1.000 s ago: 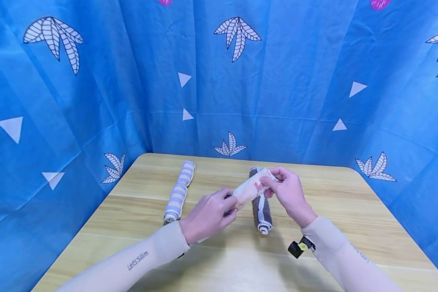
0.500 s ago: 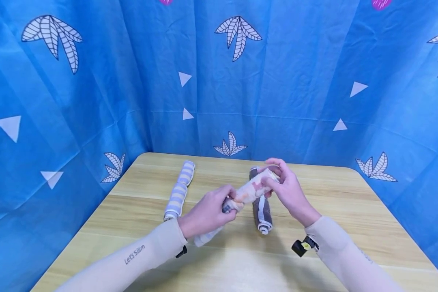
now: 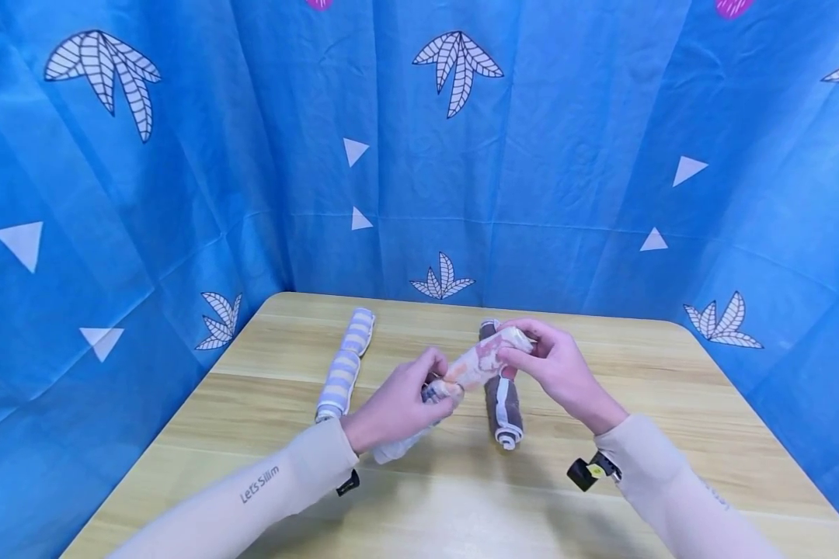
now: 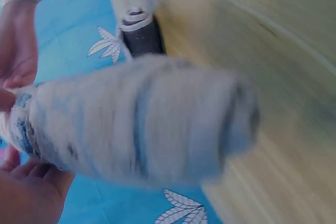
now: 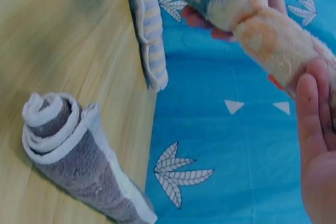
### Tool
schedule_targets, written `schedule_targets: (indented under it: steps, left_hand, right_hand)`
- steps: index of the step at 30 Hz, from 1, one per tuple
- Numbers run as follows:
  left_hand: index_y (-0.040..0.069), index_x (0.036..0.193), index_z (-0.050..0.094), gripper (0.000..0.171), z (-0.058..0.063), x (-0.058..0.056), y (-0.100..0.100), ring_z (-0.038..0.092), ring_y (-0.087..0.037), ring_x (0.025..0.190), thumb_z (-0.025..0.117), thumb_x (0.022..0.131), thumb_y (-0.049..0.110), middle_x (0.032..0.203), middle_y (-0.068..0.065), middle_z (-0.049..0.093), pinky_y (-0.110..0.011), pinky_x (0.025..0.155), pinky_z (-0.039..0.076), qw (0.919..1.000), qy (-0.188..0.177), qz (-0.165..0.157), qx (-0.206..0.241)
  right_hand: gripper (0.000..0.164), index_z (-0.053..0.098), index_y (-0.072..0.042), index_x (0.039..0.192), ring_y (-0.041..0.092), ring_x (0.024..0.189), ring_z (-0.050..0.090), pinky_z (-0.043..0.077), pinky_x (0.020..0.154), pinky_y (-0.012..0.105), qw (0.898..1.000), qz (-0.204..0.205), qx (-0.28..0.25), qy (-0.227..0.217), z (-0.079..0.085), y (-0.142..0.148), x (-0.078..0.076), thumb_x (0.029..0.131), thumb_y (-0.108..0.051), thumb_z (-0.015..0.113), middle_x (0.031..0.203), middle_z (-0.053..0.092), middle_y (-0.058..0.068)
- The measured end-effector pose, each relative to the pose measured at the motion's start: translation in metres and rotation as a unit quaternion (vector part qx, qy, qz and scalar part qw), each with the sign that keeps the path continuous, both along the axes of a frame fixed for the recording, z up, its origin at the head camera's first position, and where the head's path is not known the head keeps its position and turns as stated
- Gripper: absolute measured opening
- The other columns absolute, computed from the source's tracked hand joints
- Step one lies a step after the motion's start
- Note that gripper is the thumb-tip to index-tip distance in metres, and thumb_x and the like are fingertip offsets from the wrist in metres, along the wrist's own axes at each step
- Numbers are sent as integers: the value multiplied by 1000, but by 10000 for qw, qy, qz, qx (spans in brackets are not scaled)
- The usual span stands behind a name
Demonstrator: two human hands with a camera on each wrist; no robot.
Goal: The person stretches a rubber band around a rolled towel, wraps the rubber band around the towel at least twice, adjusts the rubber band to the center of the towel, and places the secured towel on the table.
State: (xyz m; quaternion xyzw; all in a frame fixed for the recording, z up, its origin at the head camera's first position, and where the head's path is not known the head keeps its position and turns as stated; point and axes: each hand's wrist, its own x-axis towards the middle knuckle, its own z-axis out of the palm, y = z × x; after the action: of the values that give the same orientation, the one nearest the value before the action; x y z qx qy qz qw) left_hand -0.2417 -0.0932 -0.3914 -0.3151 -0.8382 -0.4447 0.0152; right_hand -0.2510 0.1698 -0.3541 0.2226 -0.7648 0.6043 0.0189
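left grip [image 3: 400,405]: curled round patterned towel roll [image 3: 471,371], midway | right grip [image 3: 566,374]: pinching far end

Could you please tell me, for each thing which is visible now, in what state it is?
Pale patterned roll: rolled up, held tilted above the table.
Striped roll: rolled up, lying on the table.
Dark roll with white edging: rolled up, lying on the table.
Left hand: gripping the patterned roll.
Right hand: holding its other end.
Blue curtain: hanging, creased.
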Motion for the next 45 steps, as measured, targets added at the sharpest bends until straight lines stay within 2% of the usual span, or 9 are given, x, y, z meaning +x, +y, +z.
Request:
schedule_targets:
  steps: [3,6,9,14,19,28,34,40,45]
  left_hand:
    - [22,107,49,31,-3,3,4,58,-9,71,72,93,37,92,6,60,-22,56,50,9950,927,199,-326]
    - [18,106,52,27,-6,3,6,56,-6,72,72,94,33,91,8,58,-17,57,48,9780,1906,440,-719]
    - [16,111,57,23,-8,3,7,64,-6,81,71,95,25,98,6,64,-17,68,55,9642,2426,493,-950]
    - [15,126,58,34,-8,4,6,71,-14,101,71,95,19,110,-1,71,-25,81,59,9560,2714,373,-1051]
    - [13,125,62,31,-2,5,10,70,-10,90,70,95,16,104,-2,72,-21,78,58,9472,2998,279,-1101]
    - [13,103,64,14,2,13,12,59,-4,75,72,92,16,94,1,67,-14,66,53,9520,2620,286,-1556]
    - [15,91,62,12,0,16,10,59,-3,74,73,91,18,94,2,67,-14,65,53,9458,2878,379,-1459]
    - [15,86,60,15,-3,16,8,60,-4,74,74,90,18,93,2,68,-15,64,53,9235,3542,306,-1442]
    - [15,84,58,16,0,13,6,57,-2,73,73,89,15,91,4,66,-10,63,49,9289,3489,148,-1229]
  right_hand:
    - [34,63,-9,124,22,73,68,59,71,31,9996,-291,-7,70,0,-4,1,94,-22,72,96,68,9]
    - [33,64,-8,122,22,72,69,59,69,31,9988,-471,12,125,1,-8,2,94,-23,72,94,68,9]
    - [32,65,-8,120,22,72,70,59,69,30,9980,-602,102,132,2,-10,4,94,-24,72,95,68,10]
    - [30,66,-6,118,21,71,70,60,69,31,9965,-793,251,59,4,-13,5,94,-24,72,95,69,13]
    - [31,67,-5,116,20,68,70,59,66,31,9942,-1043,243,-42,5,-13,4,94,-25,72,91,70,15]
    - [28,68,-2,114,19,66,67,58,62,30,9933,-1086,348,-195,3,-16,3,94,-22,72,86,69,13]
    - [31,68,-3,115,19,66,67,59,64,33,9935,-1084,231,-276,6,-14,0,94,-25,73,87,70,12]
    - [33,67,0,117,18,66,67,59,65,29,9922,-1127,134,-518,5,-11,-3,94,-23,72,89,71,10]
    - [33,66,3,118,16,64,67,59,65,29,9912,-1167,-1,-631,7,-10,-4,94,-19,71,87,71,7]
